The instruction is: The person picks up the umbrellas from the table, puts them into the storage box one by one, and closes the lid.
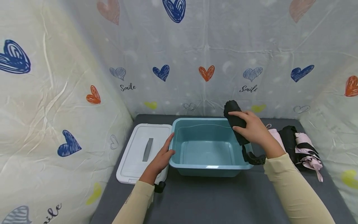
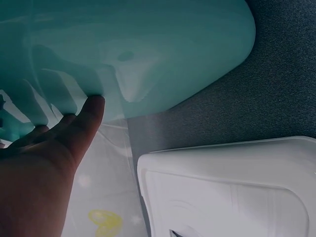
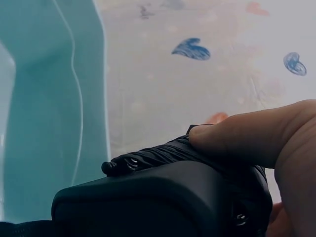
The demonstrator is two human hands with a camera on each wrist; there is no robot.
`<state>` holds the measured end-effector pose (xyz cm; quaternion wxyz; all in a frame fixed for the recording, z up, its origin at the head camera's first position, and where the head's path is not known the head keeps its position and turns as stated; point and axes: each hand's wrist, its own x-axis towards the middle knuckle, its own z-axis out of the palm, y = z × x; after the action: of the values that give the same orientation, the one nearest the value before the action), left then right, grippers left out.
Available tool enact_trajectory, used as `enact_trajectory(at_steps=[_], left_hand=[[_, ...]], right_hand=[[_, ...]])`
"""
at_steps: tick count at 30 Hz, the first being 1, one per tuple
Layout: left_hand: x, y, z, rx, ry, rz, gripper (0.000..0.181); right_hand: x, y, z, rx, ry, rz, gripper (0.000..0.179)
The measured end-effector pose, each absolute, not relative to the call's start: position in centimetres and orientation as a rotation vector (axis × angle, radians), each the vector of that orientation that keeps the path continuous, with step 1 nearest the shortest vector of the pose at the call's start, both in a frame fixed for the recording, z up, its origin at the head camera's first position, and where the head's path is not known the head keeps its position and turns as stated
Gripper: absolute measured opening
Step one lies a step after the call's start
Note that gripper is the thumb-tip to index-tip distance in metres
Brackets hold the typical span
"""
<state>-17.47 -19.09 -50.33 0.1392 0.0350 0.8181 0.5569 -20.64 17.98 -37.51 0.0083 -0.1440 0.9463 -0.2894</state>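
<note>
My right hand (image 1: 253, 129) grips a folded black umbrella (image 1: 232, 113) above the right end of a light blue plastic bin (image 1: 207, 167). The umbrella tilts, its strap hanging near the wrist. In the right wrist view, the thumb presses on the gathered cloth beside the smooth dark handle (image 3: 143, 197), with rib tips showing. At the bin's left side, my left hand (image 1: 162, 158) touches the rim and outer wall. Its fingers (image 2: 89, 116) lie fairly straight against that wall in the left wrist view. Inside the bin, the bare floor shows.
A white lid (image 1: 132, 155) with a grey handle (image 1: 147, 149) lies left of the bin. Right of it rest a black folded umbrella (image 1: 288, 140) and a pink-and-black one (image 1: 306, 147), with more pink cloth (image 1: 275, 135) partly behind the forearm. Heart-printed sheets (image 1: 179, 56) surround the dark grey surface (image 1: 209, 199).
</note>
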Motion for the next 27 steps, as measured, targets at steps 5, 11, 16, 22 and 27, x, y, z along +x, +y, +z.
enact_trajectory(at_steps=[5,11,16,22,27], left_hand=[[-17.4,-19.1,-50.1,0.098,2.348,1.608,0.07],[-16.6,-18.6,-47.9,0.11,2.334,1.583,0.071],[-16.5,-18.6,-47.8,0.11,2.337,1.582,0.071],[-17.4,-19.0,-50.1,0.105,2.356,1.61,0.071],[-17.3,-19.0,-50.3,0.113,2.378,1.634,0.071]], right_hand=[[-21.0,16.7,-38.1,-0.521,2.933,-0.937,0.055],[-21.4,15.1,-38.7,-0.538,2.893,-0.955,0.055],[-21.9,14.0,-39.3,-0.572,2.881,-0.953,0.054],[-22.4,12.8,-40.2,-0.623,2.846,-0.975,0.054],[-22.7,11.9,-40.6,-0.648,2.796,-0.994,0.054]])
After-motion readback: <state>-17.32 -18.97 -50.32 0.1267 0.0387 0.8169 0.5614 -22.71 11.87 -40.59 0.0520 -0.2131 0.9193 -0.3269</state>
